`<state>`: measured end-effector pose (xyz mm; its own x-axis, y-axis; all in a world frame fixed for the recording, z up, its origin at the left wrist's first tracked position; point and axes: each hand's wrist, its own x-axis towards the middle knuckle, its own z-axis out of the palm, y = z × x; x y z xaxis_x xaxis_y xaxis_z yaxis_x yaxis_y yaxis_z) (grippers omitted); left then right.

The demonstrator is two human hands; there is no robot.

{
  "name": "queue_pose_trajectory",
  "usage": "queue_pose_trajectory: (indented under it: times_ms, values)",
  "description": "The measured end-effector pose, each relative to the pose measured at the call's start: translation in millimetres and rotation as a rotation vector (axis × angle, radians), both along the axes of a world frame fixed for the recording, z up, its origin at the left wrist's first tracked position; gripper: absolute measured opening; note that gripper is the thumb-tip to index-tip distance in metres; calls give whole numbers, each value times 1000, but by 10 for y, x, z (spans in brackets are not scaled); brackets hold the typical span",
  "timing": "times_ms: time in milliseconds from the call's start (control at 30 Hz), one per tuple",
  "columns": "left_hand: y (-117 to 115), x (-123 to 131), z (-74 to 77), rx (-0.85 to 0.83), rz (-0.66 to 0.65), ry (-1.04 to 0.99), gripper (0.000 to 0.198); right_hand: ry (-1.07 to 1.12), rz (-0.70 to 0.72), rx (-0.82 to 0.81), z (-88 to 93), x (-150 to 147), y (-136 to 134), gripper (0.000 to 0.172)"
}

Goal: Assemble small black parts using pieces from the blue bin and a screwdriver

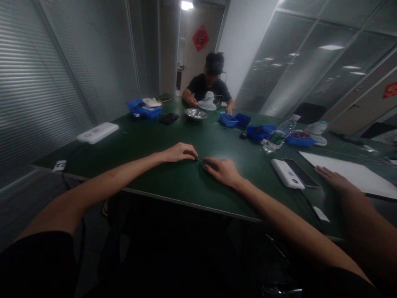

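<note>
Both my arms reach out over a dark green table [173, 182]. My left hand [180, 152] rests on the tabletop with its fingers curled together, pinching one end of a small dark thin object [201, 160]. My right hand [221, 170] lies just to the right of it, fingers bent down onto the other end of the same object. The object is too small and dark to name. The two hands almost touch.
Another person's hand [333, 178] lies flat at the right beside a white device [287, 174], a phone and a white sheet [353, 174]. Across the table a person in black works by a metal bowl [195, 114], blue trays [228, 120] and a water bottle [279, 136]. A white box [97, 133] sits at left.
</note>
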<state>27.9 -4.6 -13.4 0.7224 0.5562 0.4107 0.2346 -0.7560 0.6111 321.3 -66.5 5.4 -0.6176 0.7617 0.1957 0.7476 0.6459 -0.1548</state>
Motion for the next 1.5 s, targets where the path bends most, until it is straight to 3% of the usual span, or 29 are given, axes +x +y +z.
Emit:
queue_pose_trajectory:
  times_ms: [500, 800, 1000, 1500]
  values:
    - [28, -27, -5, -12, -13, -19, 24, -43, 9, 14, 30, -24, -24, 49]
    - [-109, 106, 95, 6, -88, 32, 27, -32, 21, 12, 16, -28, -27, 46]
    - [-125, 90, 100, -12, -80, 62, 40, 14, -35, 15, 22, -23, -20, 43]
    - [-100, 79, 45, 42, 18, 76, 43, 0, -184, 42, -3, -35, 16, 46]
